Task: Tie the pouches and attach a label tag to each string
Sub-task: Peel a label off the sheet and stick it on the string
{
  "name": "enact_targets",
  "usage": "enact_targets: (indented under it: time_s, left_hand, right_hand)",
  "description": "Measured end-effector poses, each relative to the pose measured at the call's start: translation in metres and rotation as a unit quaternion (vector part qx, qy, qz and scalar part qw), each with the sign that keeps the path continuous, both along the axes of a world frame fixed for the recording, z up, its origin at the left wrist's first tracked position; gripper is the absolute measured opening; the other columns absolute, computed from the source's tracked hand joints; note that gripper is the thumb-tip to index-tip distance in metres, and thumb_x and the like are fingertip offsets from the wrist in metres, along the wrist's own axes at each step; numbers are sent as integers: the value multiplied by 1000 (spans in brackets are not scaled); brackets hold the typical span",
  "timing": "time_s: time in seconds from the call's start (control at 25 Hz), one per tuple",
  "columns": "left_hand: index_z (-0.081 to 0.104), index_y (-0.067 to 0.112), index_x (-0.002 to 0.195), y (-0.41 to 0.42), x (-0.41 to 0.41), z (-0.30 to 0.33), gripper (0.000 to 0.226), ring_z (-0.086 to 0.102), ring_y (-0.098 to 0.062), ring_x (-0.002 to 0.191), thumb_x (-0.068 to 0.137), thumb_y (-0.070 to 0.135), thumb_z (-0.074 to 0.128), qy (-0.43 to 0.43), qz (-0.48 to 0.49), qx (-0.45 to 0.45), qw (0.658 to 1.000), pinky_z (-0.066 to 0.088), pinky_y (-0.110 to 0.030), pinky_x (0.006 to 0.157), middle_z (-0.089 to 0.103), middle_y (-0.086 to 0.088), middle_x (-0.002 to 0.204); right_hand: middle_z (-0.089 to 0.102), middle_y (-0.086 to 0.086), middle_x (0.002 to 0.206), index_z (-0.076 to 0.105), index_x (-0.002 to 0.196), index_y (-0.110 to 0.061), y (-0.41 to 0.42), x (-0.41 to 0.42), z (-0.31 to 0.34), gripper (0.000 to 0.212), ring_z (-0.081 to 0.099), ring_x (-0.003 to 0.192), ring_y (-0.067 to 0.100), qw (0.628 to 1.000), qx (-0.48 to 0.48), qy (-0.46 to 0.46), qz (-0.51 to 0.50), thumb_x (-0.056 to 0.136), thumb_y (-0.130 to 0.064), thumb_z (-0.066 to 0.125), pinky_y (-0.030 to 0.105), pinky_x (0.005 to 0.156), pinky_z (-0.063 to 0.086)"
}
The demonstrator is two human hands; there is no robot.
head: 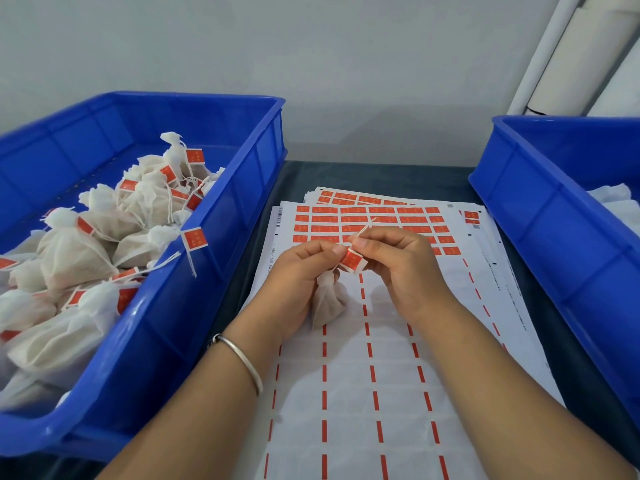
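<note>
At nine o'clock, tagged pouches (74, 251) are being held in the left bin (194, 296). At centre, a pouch (327, 299) is being gripped by the curled fingers of the left hand (298, 271), just above the label sheets (377, 375). A red tag (351, 260) is being pinched between both thumbs and forefingers, with the string (365, 228) seen rising toward twelve o'clock from the right hand (398, 261), whose fingers are curled on it. At three o'clock, white pouches (613, 197) are being kept in the right bin (554, 216).
</note>
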State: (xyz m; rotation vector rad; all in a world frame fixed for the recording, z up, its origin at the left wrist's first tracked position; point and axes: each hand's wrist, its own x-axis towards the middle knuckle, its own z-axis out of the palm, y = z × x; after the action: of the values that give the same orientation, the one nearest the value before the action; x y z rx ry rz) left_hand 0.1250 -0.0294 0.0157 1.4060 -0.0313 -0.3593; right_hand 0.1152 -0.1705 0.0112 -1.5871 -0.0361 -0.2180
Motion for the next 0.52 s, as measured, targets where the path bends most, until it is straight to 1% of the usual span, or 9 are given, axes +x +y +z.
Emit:
enact_targets:
  time_s: [0.08,0.16,0.2,0.24,0.36,0.44,0.52]
  left_hand:
    - [73,23,67,0,0,0,19,63,-7,69,81,30,62,-11,-7,24,1000,48,-21,67,70,8,79]
    - [74,26,67,-1,-1,1,18,60,-9,76,71,39,62,-27,-7,45,999,48,-26,76,70,11,80]
    - [74,27,68,-1,-1,1,19,60,-9,80,69,41,62,-38,-2,56,998,48,-26,80,70,13,81]
    - [74,26,69,-2,-2,0,19,61,-8,82,70,40,61,-50,4,67,997,47,-24,81,71,15,82]
    - [69,28,75,-5,-2,0,13,63,4,80,82,34,60,-104,34,128,986,43,-12,71,69,22,80]
    - [66,31,79,-6,-2,-2,9,63,2,79,85,34,60,-144,62,178,971,44,-10,68,68,20,78]
    - [65,31,79,-5,-1,-4,7,63,0,76,85,33,62,-174,90,209,958,47,-9,63,67,18,76]
  right_hand:
    - [72,-12,86,75,70,-38,-1,0,0,26,69,90,15,1000,9,3,3,88,-22,64,30,78,57]
    - [72,-12,85,75,70,-38,-1,0,0,27,69,90,15,1000,12,4,2,88,-21,64,31,79,57]
    - [72,-12,85,75,70,-37,-1,1,0,26,69,90,15,1000,11,3,0,88,-20,64,31,79,57]
    - [72,-12,85,74,70,-36,-1,1,0,26,69,90,16,1000,9,3,-3,88,-21,64,30,78,57]
    - [71,-15,82,72,72,-33,1,2,-1,21,69,86,13,1000,4,3,-13,88,-22,64,23,70,57]
    - [71,-17,81,70,78,-31,2,2,-2,13,68,83,7,1000,-9,2,-9,87,-23,65,18,65,55]
    - [71,-13,80,68,86,-28,3,2,-3,7,69,80,8,999,-37,-1,10,84,-21,68,17,64,54]
